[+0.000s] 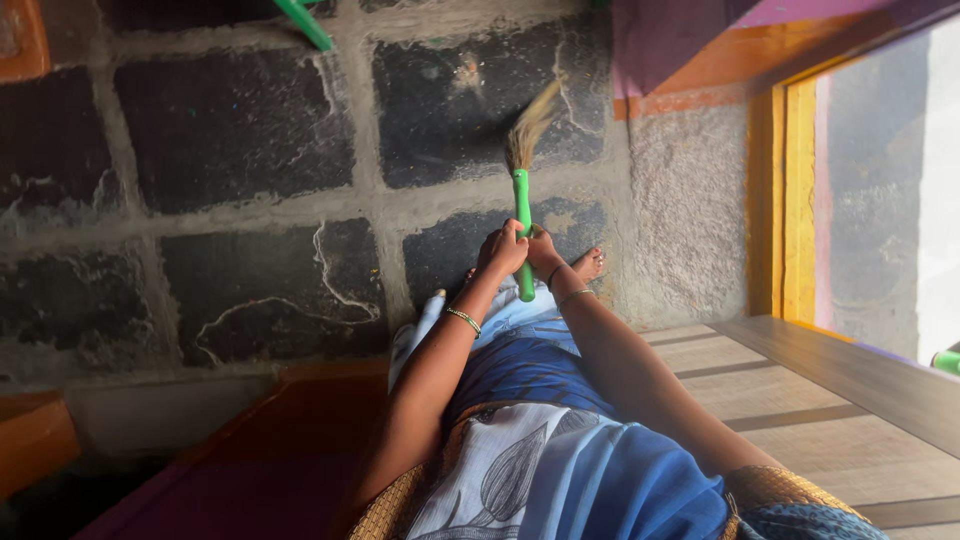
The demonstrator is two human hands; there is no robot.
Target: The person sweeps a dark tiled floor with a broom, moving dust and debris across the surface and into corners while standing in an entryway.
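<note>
A short broom with a green plastic handle (522, 215) and pale straw bristles (530, 125) points toward the dark stone floor. My left hand (503, 250) is closed around the handle's lower part. My right hand (543, 252) grips the same handle just beside it, the two hands touching. Both wrists wear thin bangles. My arms reach out over blue and white patterned cloth (560, 450). A bare foot (588, 265) shows just past my right hand.
The floor is dark stone slabs (230, 130) with pale mortar joints. A yellow and orange door frame (790, 200) stands at the right, beside a grey wooden door panel (850, 380). A green stick (305, 22) lies at the top edge. A maroon ledge (270, 450) runs lower left.
</note>
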